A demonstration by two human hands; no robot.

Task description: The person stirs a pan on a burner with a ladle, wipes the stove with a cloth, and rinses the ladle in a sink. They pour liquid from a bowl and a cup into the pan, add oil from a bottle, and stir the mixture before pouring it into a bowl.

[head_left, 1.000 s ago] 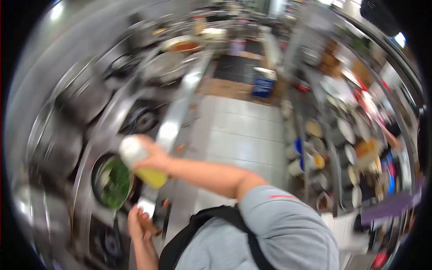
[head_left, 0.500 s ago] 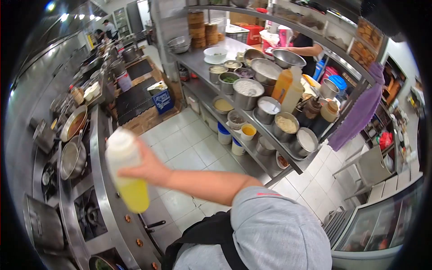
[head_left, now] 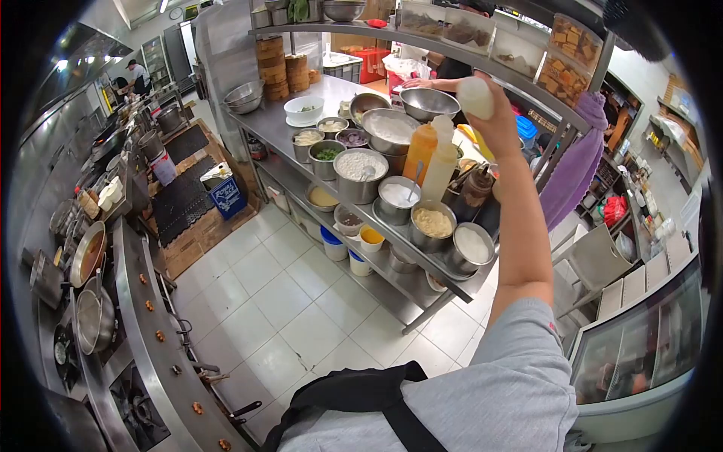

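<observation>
My right hand is raised over the steel prep counter and grips a squeeze bottle. Only the bottle's pale rounded end shows above my fingers; the rest is hidden by my hand. Just below and to the left stand an orange squeeze bottle and a pale yellow one among several metal bowls of ingredients. My left hand is out of view.
A stove line with woks runs along the left. White floor tiles lie between it and the counter. Another person's arm reaches in behind the counter. A blue crate sits on the floor, and a purple cloth hangs at right.
My right hand has swung the squeeze bottle from over the stove on the left, across the aisle, up to the prep counter on the right. My view turned with it.
</observation>
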